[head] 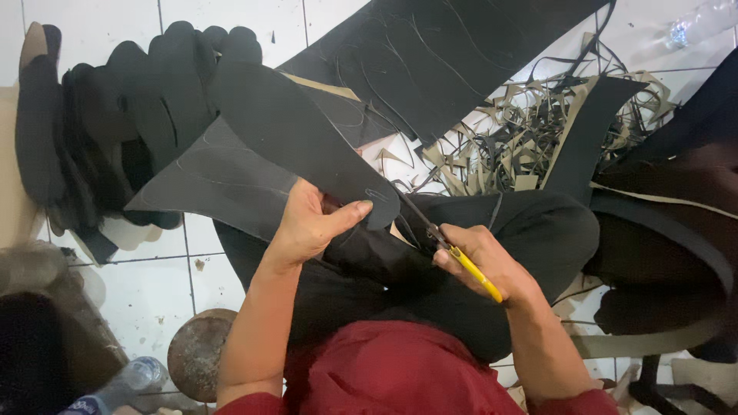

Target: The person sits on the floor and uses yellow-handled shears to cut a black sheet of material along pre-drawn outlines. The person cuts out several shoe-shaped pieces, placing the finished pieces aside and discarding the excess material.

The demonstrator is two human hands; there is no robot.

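Observation:
My left hand [311,223] grips the near end of a black sole-shaped cut-out [300,138] that rises up and to the left, together with a dark sheet [215,180] marked with drawn outlines. My right hand [484,261] is closed on the yellow handles of scissors [461,257]. Their blades point up-left toward the cut-out's lower edge. Both hands sit over my lap, which is covered in black cloth [523,230].
A stack of cut black soles [115,131] stands at the left. A large black sheet [446,54] lies at the top. Tan and black trimmings [515,146] pile up at the right. A round rusty object [196,353] and a plastic bottle [115,388] rest on the white tiled floor [154,292].

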